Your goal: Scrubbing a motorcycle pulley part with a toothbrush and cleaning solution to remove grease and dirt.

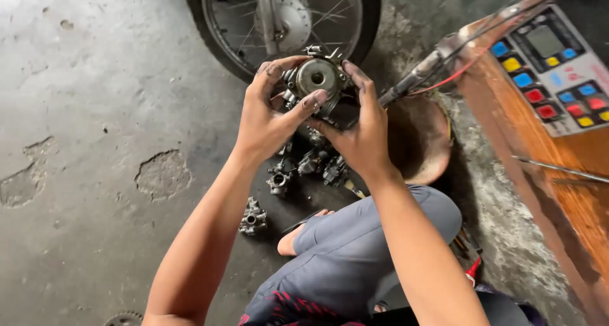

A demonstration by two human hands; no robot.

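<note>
Head view: cracked concrete floor [95,110], motorcycle wheel [279,21], wooden bench [539,148] beside.

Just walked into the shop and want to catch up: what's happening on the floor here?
A person squatting on the concrete floor holds a round grey metal engine part up in both hands, left hand and right hand gripping its sides. Several similar small metal parts lie on the floor below, near a spoked wheel. A device with coloured buttons sits on a wooden bench to the right.
</note>
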